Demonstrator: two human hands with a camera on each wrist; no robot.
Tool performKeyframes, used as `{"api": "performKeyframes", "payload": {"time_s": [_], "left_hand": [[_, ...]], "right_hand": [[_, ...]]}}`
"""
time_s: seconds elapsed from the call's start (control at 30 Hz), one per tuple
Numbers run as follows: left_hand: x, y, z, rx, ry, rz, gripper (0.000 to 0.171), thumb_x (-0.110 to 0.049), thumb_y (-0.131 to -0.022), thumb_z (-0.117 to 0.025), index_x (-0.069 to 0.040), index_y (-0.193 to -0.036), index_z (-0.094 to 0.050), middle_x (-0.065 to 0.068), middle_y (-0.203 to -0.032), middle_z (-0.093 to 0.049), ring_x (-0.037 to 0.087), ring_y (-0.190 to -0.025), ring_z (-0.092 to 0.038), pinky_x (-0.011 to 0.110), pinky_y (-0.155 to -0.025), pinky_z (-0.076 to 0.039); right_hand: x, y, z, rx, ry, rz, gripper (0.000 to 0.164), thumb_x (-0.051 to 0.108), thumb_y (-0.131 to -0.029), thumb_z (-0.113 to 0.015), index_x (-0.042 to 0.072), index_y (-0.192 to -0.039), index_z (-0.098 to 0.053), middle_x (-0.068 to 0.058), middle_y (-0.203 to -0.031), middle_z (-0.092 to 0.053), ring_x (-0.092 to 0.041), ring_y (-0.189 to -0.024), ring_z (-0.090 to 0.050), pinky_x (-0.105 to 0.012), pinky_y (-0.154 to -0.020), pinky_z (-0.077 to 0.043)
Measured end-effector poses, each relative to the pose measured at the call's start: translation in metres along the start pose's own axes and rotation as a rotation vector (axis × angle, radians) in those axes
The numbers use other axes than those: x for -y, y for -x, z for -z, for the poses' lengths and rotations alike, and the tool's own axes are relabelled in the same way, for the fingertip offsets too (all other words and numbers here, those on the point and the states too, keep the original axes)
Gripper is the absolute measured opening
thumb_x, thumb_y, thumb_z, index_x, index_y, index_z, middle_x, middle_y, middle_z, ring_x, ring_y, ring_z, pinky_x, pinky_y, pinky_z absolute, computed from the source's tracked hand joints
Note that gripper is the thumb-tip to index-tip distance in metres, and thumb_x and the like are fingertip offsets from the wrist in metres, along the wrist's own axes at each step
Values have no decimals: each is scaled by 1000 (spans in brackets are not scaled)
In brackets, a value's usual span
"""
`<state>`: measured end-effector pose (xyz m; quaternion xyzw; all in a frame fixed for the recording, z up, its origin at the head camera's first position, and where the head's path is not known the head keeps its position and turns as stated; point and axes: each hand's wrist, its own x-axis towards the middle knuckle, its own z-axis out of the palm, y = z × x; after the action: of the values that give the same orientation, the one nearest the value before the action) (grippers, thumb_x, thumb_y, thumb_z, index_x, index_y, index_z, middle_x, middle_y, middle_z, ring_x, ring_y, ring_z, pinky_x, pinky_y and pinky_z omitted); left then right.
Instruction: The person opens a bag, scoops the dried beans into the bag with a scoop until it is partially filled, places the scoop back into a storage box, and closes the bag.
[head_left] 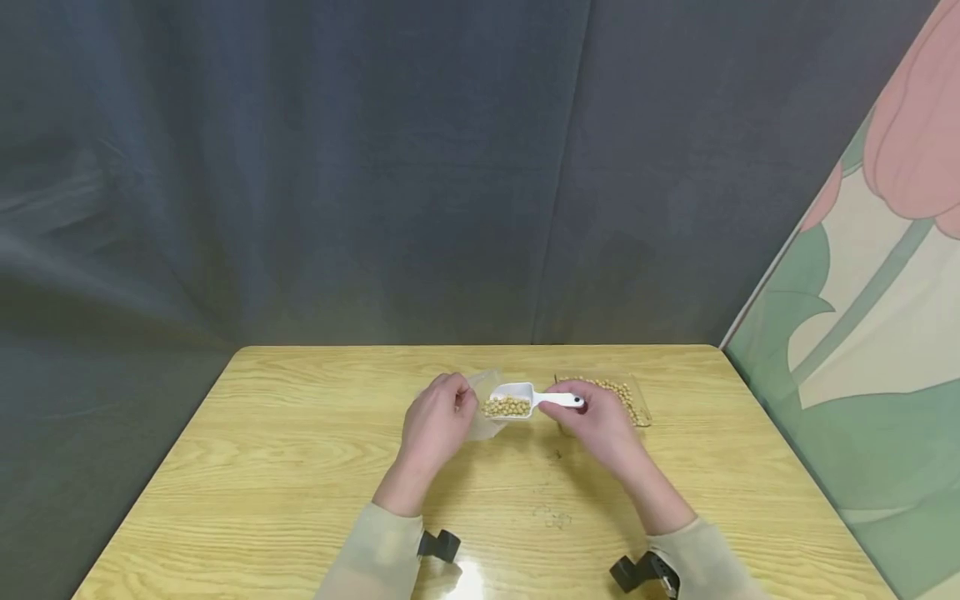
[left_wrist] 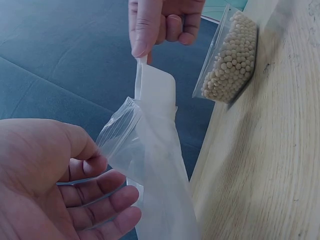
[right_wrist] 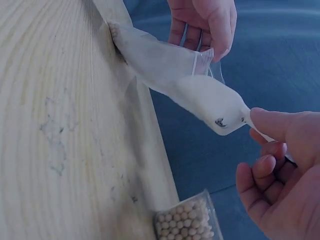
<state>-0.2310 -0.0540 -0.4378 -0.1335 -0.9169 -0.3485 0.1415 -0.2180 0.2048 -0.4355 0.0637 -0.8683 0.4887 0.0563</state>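
Observation:
My left hand (head_left: 438,421) pinches the edge of a clear zip bag (left_wrist: 162,170) between thumb and forefinger, its other fingers loosely bent. In the right wrist view the bag hangs down to the table, with some pale beads at its bottom. My right hand (head_left: 596,421) pinches the handle of a white scoop (head_left: 517,392) between thumb and fingers. Round pale-yellow beads (head_left: 506,407) fill the scoop's bowl, whose front end is inside the bag's mouth. Beneath and beyond my right hand stands a clear box (left_wrist: 230,60) of the same beads.
The wooden table (head_left: 285,467) carries dark scuff marks (head_left: 555,518) in front of the box. A dark curtain (head_left: 390,183) closes off the back. On the right hangs a flowered cloth (head_left: 862,333). Black camera mounts (head_left: 442,546) sit at both wrists.

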Motion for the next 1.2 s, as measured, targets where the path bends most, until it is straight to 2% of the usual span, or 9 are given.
{"api": "performKeyframes", "payload": {"time_s": [0.17,0.3,0.5,0.6,0.8,1.2], "left_hand": [[1,0,0,4,-4,-1,16,-9,-106,-62,-12,-90,-67,-2,-84,-57,14,-65,-48,33,-61,-45],[1,0,-1,-4,-4,8,15,-10,-106,-63,-11,-91,-68,-1,-84,-58,14,-66,-49,33,-61,-46],[0,0,-3,-14,2,11,16,-10,-105,-64,-11,-90,-69,-1,-85,-60,14,-66,-51,33,-62,-47],[0,0,-4,-16,3,6,16,-10,-105,-64,-11,-90,-69,-1,-86,-61,14,-67,-51,34,-63,-49],[-1,1,-5,-16,2,1,17,-10,-106,-63,-12,-90,-69,-1,-88,-63,14,-69,-53,36,-66,-51],[0,2,-4,-13,12,11,18,-12,-107,-62,-13,-90,-68,0,-91,-65,15,-73,-56,39,-70,-52]], "right_hand": [[8,1,-4,-14,81,66,14,17,-97,-87,12,-108,-81,-1,-93,-76,-16,-71,-62,-28,-60,-52],[11,2,-5,-21,96,86,13,16,-97,-87,12,-107,-81,-2,-98,-78,-16,-72,-64,-29,-61,-53],[10,3,2,-12,29,38,16,17,-99,-85,11,-113,-81,-8,-111,-79,-17,-77,-66,-28,-62,-54],[9,6,10,-8,-18,4,20,19,-100,-84,10,-118,-81,-11,-120,-78,-18,-85,-70,-28,-66,-56],[4,10,29,-40,-44,-13,31,29,-99,-86,12,-124,-81,-12,-131,-76,-16,-97,-75,-27,-74,-59],[-23,4,74,-96,24,-34,40,39,-102,-82,9,-128,-79,-12,-125,-76,-11,-92,-68,-29,-72,-56]]}}
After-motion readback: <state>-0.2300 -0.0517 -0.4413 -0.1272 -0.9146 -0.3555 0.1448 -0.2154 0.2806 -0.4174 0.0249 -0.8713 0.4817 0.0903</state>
